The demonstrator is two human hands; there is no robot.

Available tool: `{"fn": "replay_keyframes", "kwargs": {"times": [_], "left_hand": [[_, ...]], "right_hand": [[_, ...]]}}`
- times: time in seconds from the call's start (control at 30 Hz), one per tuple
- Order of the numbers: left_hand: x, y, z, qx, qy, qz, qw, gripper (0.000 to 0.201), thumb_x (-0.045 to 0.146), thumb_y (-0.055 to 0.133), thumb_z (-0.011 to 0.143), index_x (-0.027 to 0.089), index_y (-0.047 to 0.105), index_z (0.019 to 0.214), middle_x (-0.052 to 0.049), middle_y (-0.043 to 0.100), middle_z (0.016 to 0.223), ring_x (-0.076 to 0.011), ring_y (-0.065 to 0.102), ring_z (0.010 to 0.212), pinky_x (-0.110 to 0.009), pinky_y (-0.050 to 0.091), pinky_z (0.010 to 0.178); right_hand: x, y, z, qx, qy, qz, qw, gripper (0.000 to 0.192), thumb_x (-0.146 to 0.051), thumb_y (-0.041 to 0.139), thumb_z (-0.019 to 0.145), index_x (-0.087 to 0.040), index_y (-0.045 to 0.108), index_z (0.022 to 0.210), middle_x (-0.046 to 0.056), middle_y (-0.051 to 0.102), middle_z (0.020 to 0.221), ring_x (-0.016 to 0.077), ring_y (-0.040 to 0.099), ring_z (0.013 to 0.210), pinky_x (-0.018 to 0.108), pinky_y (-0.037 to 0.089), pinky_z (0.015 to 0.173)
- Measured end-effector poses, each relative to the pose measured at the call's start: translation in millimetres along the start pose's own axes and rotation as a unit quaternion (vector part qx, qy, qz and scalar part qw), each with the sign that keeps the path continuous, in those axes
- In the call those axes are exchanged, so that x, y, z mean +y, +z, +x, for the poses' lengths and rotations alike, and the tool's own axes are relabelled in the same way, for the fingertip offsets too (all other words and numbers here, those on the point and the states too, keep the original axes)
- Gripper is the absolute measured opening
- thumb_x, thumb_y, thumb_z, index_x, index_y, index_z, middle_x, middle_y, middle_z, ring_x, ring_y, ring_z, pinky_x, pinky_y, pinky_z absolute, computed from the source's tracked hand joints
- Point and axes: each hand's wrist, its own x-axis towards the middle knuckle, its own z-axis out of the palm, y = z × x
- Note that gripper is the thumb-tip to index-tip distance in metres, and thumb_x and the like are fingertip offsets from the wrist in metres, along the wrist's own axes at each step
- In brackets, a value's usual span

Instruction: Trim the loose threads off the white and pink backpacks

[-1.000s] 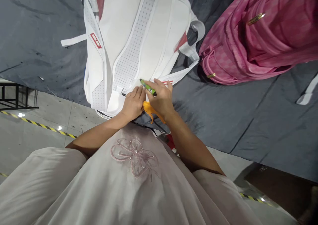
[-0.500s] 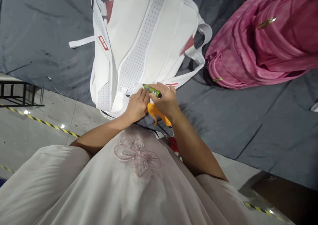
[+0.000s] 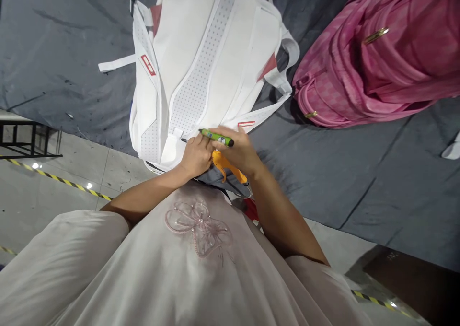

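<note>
A white backpack (image 3: 223,72) lies with its dotted back panel and shoulder straps facing up. At its lower end is my left hand (image 3: 197,156), fingers curled down against the bag. A thin dark-tipped piece (image 3: 184,140) pokes out beside those fingers; what they hold is hidden. My right hand (image 3: 240,147) is closed around a green marker (image 3: 215,137) with dark ends, held just over the left fingers. Below the right hand sits an orange tool (image 3: 230,167) with a curved hook, partly covered by that hand.
A pink checkered backpack (image 3: 359,76) stands at the right on the dark grey cloth (image 3: 330,172). A black metal rack (image 3: 28,139) and yellow-black tape (image 3: 57,177) are on the floor at left. A white object (image 3: 452,148) lies at the far right edge.
The marker in my right hand has shifted a little left and down and lies flatter. My left hand stays nearly in place. The pink backpack appears slightly further left.
</note>
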Motion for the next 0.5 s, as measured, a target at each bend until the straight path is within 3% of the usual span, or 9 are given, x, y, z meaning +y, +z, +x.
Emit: {"fn": "replay_keyframes", "kwargs": {"times": [0.07,0.17,0.3,0.4,0.5], "left_hand": [[0.2,-2.0,-4.7,0.011,0.026,-0.001,1.000,0.047,0.024,0.046,0.093,0.009,0.054,0.137,-0.024,0.054,0.143,-0.0361,0.047,0.137,-0.048,0.045,0.095],[0.7,-6.5,-15.3,0.051,0.066,0.015,0.996,0.047,0.025,0.045,0.095,0.014,0.052,0.140,-0.021,0.046,0.152,-0.0330,0.040,0.144,-0.047,0.044,0.095],[13.5,-14.4,-28.8,0.125,0.125,0.053,0.983,0.039,0.027,0.048,0.096,0.020,0.059,0.133,-0.016,0.048,0.152,-0.0294,0.039,0.146,-0.043,0.043,0.095],[48.3,-19.4,-34.7,0.175,0.188,0.042,0.966,0.031,0.030,0.053,0.096,0.023,0.066,0.123,-0.009,0.062,0.139,-0.0248,0.057,0.130,-0.038,0.046,0.089],[99.5,-12.4,-32.4,0.177,0.210,0.016,0.962,0.024,0.026,0.057,0.093,0.025,0.070,0.112,-0.006,0.074,0.120,-0.0237,0.068,0.110,-0.038,0.047,0.084]], "right_hand": [[-1.1,-9.5,-15.2,0.001,0.010,0.130,0.991,0.026,-0.031,0.063,0.088,-0.025,0.074,0.111,0.003,0.075,0.112,0.0244,0.069,0.107,0.052,0.045,0.108],[7.7,-28.4,-46.3,0.104,0.037,0.243,0.964,0.030,-0.038,0.069,0.087,-0.025,0.072,0.113,0.004,0.076,0.108,0.0230,0.071,0.103,0.045,0.053,0.100],[47.2,-57.6,-86.0,0.259,0.073,0.303,0.914,0.035,-0.041,0.071,0.084,-0.025,0.068,0.115,0.000,0.075,0.083,0.0181,0.072,0.079,0.039,0.060,0.080],[86.9,-89.9,-116.4,0.408,0.107,0.298,0.856,0.040,-0.041,0.075,0.076,-0.023,0.065,0.111,-0.004,0.071,0.072,0.0125,0.065,0.062,0.029,0.056,0.065],[135.2,-144.1,-155.7,0.506,0.157,0.297,0.795,0.051,-0.044,0.076,0.068,-0.022,0.062,0.112,-0.002,0.071,0.081,0.0104,0.064,0.063,0.026,0.054,0.065]]}}
